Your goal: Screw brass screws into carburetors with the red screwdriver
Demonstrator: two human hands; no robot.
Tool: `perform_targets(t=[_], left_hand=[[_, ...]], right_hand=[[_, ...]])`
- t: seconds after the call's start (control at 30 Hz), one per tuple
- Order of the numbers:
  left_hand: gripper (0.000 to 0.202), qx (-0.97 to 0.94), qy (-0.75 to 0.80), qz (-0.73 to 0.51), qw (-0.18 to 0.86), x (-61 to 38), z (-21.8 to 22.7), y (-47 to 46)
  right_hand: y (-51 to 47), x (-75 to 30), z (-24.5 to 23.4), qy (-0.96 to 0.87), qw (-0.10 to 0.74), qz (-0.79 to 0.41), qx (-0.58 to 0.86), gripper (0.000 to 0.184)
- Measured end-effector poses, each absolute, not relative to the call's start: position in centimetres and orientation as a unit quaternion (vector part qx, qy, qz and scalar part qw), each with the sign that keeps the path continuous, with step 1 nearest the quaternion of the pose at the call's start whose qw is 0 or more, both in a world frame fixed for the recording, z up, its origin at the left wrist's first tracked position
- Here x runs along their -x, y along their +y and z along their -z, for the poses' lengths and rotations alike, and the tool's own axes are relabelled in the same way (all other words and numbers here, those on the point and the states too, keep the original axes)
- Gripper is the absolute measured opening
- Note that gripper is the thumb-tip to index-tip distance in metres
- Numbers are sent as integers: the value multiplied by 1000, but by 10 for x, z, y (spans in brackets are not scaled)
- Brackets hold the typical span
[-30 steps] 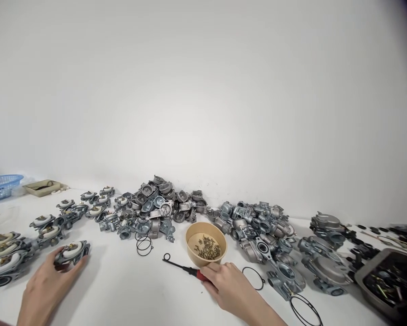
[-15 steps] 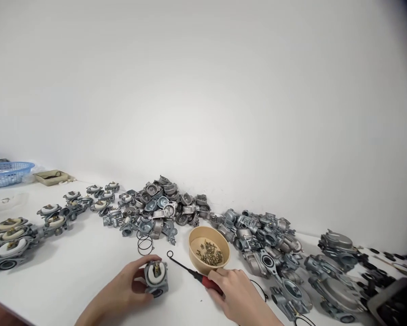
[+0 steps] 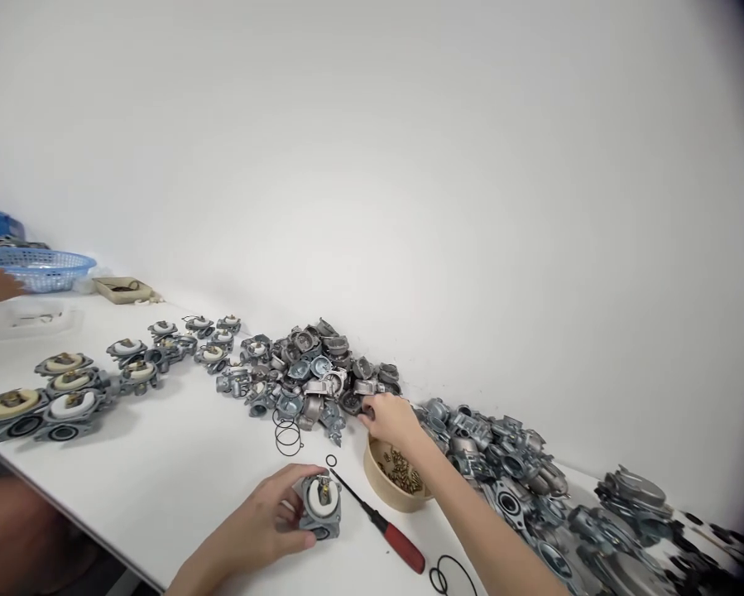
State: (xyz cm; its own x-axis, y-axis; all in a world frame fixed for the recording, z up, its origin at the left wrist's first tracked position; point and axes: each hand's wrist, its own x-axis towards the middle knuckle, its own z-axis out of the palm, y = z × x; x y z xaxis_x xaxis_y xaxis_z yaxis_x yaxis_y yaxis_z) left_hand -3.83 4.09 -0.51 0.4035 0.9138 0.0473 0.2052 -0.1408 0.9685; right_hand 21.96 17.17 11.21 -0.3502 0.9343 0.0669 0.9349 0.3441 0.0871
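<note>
Now | screwdriver point(image 3: 402, 547) released | left hand point(image 3: 263, 520) grips carburetor point(image 3: 322, 508) | right hand point(image 3: 392, 420) at castings pile point(image 3: 315, 368), grip unclear

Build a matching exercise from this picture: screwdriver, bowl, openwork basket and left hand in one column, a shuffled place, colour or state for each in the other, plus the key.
Column one
1. Screwdriver
2. Bowl
3. Openwork basket
4. Left hand

Column two
A. Tan, with small brass-coloured parts inside
B. Gripping a carburetor body fitted with a white float
C. Red-handled, lying on the table
D. Blue, at the far left of the view

Right pairs: 1-C, 2-A, 3-D, 4-B
</note>
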Motion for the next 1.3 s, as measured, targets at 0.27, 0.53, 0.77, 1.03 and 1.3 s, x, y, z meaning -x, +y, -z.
perform_targets(t=[0.27,0.53,0.77,1.03,1.3], left_hand=[[79,-667,411,-346,516,41,-5,40],[80,-654,419,-340,530,41,-15,36],[75,-656,412,-349,527,41,-17,35],[47,-657,416,-396,488,39,-18,39],[48,-662,430,-406,460,37,-23,37]], right_hand=[[211,-183,-88,-770,-48,7,636,35],[194,-217,-98,-786,57,-113,605,27],[182,-229,-92,-773,125,-193,592,26],[193,-234,-90,-699,231,-337,588,29],[155,-251,-89,-642,376,-442,501,40]])
